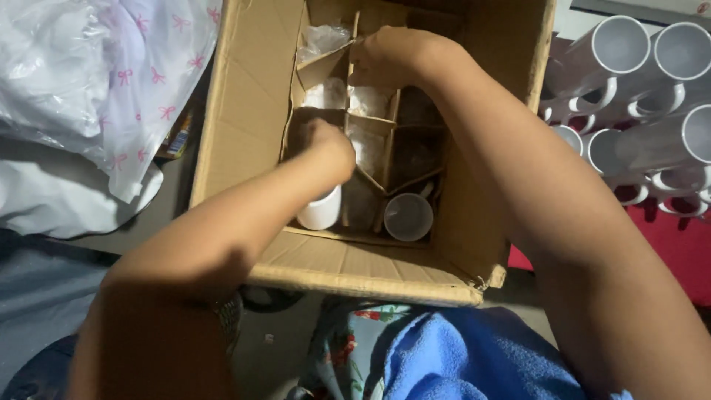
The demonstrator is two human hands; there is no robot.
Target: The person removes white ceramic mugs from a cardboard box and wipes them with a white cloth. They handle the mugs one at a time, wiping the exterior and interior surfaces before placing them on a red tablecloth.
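Note:
An open cardboard box (244,104) with cardboard dividers (370,122) stands in front of me. Both hands reach into it. My left hand (329,148) is down in a cell at the left, fingers closed, just above a white mug (321,210); what it grips is hidden. My right hand (385,55) rests on the top of the dividers near the far side, fingers curled over the cardboard. Another mug (408,216) stands open-mouthed in the near right cell. Wrapped white items (326,95) fill cells further back.
Several white mugs (641,81) lie stacked on their sides at the right over a red surface (681,252). A clear plastic bag with pink bows (111,67) lies at the left. Blue cloth (474,355) is near my lap.

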